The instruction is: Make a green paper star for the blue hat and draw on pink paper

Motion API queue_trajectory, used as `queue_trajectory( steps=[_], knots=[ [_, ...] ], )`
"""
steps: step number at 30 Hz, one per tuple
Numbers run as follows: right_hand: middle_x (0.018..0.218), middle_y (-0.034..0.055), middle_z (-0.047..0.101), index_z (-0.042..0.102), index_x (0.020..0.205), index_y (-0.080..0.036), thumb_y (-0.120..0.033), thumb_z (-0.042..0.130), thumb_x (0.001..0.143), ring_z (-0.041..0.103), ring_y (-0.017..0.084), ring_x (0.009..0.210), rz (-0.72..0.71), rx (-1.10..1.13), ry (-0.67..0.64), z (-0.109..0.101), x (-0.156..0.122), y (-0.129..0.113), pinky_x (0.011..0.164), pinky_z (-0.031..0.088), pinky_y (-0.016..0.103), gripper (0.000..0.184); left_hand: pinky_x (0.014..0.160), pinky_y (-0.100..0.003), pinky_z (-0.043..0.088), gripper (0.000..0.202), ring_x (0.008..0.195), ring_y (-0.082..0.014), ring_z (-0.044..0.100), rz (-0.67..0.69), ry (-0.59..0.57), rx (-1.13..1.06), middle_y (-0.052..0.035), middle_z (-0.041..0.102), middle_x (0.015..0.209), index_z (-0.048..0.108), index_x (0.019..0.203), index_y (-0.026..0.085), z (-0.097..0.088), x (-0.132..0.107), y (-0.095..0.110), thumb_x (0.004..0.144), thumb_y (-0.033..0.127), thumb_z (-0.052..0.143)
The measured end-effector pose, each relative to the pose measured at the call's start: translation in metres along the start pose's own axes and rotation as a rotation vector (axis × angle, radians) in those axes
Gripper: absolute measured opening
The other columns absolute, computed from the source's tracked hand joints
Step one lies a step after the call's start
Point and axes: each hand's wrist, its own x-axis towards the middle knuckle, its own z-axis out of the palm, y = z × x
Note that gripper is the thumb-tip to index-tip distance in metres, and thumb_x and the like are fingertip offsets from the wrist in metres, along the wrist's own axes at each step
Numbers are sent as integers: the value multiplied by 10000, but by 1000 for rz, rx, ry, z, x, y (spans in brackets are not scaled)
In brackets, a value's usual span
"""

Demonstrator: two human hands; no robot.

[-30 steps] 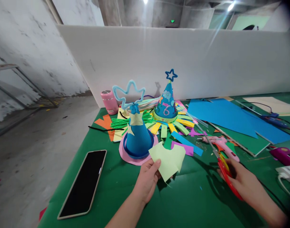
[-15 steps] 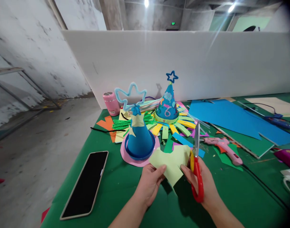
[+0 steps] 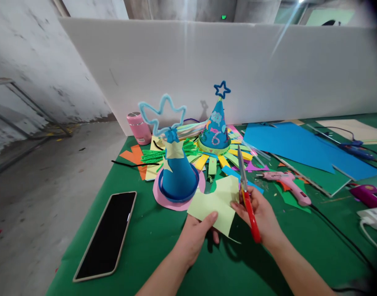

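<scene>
A pale green piece of paper (image 3: 217,203) with cut-out edges is pinched between the thumb and fingers of my left hand (image 3: 197,236). My right hand (image 3: 260,216) holds red-handled scissors (image 3: 250,205), blades pointing up and away, while its fingertips touch the paper's right edge. Just beyond the paper stands a blue cone hat (image 3: 179,176) with pale stars, on a pink round base (image 3: 157,193). A light blue pipe-cleaner crown shape (image 3: 166,102) rises from its top. Farther back is a decorated blue party hat (image 3: 217,127) with a "6" and a dark blue star.
A phone (image 3: 106,236) lies on the green table at left. A pink glue gun (image 3: 288,183) with a cord rests at right, near a white plug (image 3: 373,218). Blue sheets (image 3: 293,144), green pipe cleaners (image 3: 153,156) and a pink can (image 3: 139,128) sit toward the white board (image 3: 207,53).
The paper has turned in my left hand. The scissors have swung from upright to tilted leftward, and my right fingers have shifted along the paper's edge. The view has tipped slightly downward.
</scene>
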Motion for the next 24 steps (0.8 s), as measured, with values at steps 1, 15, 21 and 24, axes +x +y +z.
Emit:
queue_trajectory(
  steps=[1,15,21,24],
  knots=[
    [706,-35,557,457,847,-209,-318,747,569,573,140,659,-4,-13,8,-2,1,-1,627,485,254,416,401,-203,401,248,476,-109,522,-3,1,4,-34,606,625,586,886,105,-1,1,-1,729,295,618],
    [673,-36,522,502,857,-196,-293,744,574,533,136,658,18,-91,29,-23,-4,4,690,486,278,384,447,-220,421,207,427,-92,504,66,89,35,-48,642,660,621,814,101,2,0,3,743,294,600],
    [701,-24,517,565,843,-191,-360,717,606,525,111,648,150,-13,80,-38,-34,4,738,502,254,328,555,-261,472,180,499,-116,564,85,102,-66,-47,650,774,608,856,113,11,0,8,704,205,640],
    [780,-6,564,582,878,-215,-382,728,591,557,122,715,174,49,67,-45,-49,5,767,497,237,363,578,-271,482,238,531,-125,582,84,152,-150,-61,652,842,598,909,116,25,1,14,686,180,653]
  ],
)
